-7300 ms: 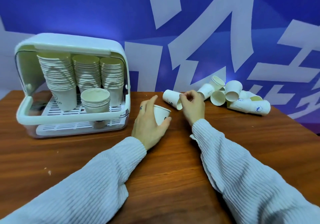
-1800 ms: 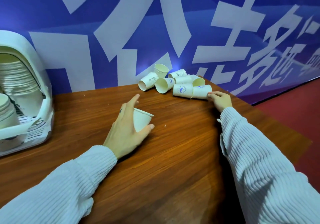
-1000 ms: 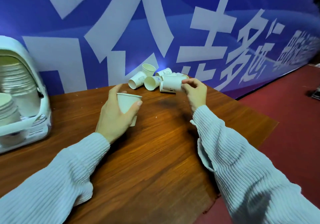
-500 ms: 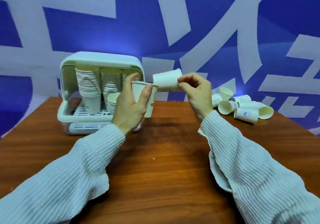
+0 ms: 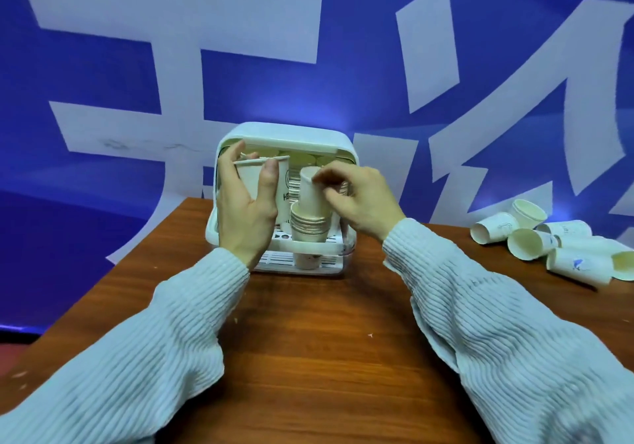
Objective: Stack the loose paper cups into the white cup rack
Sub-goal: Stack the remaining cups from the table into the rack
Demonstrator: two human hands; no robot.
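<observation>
Two pale ribbed sleeves [image 5: 497,323] reach over the wooden table [image 5: 308,357]; the left hand [image 5: 245,213] grips an upright paper cup [image 5: 262,177]; the right hand [image 5: 360,200] pinches an upside-down cup [image 5: 310,193] onto the short front stack [image 5: 308,229] in the white cup rack [image 5: 284,134] (taller stacks behind, mostly hidden); loose cups [image 5: 535,241] lie far right by the blue wall [image 5: 343,49].

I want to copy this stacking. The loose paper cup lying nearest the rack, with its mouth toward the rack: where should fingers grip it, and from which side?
Pinch the cup across its side wall, coming from above: it lies on its side, wall exposed.
</observation>
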